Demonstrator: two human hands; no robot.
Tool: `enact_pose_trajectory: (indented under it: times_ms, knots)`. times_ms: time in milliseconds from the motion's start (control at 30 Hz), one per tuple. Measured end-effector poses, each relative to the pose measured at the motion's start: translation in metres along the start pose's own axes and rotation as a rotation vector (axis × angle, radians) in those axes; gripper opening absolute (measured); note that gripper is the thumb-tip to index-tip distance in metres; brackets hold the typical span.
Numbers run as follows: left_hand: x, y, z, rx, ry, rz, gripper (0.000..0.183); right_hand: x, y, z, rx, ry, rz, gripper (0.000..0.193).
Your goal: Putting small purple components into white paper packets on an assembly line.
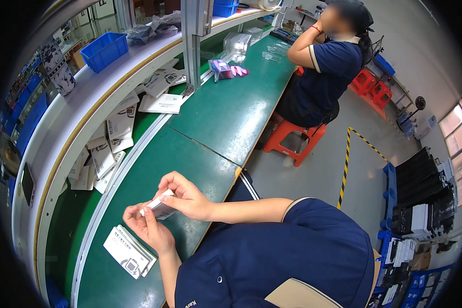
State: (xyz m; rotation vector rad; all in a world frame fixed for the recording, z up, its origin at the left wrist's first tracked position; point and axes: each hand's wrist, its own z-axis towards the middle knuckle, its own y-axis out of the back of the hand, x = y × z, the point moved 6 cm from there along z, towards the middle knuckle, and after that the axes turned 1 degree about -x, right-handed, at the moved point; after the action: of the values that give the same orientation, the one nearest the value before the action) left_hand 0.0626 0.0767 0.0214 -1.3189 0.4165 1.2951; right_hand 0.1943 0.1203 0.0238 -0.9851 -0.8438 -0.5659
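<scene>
Both my hands meet over the green workbench (154, 136). Between them is a small white paper booklet (161, 209) with grey print, seen edge-on and partly covered by my fingers. My right hand (185, 197) grips its upper right end, thumb on top. My left hand (151, 231) pinches its lower left end, the thumb lying against it. Just left of my left hand lies a small stack of white booklets (126, 250), the top one printed with a grey picture. Whether the held piece is one booklet or several cannot be made out.
Loose white booklets (119, 126) are heaped under the curved white shelf (59, 138). On the shelf are a blue bin (103, 51) and a phone (28, 185). A metal post (191, 56) stands beside purple packets (223, 70). A co-worker (318, 77) sits on a red stool (295, 143).
</scene>
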Motion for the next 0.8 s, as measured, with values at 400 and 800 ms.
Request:
enact_pose_trajectory:
  times_ms: [400,800]
  knots:
    - [-0.009,0.014,-0.011,0.049,-0.264,0.498,0.021,-0.006,0.002,-0.022,0.095,0.676,-0.825,0.035]
    - [-0.078,0.134,-0.010,-0.195,0.174,1.201,0.058,-0.044,-0.010,-0.027,0.473,0.310,-0.853,0.020]
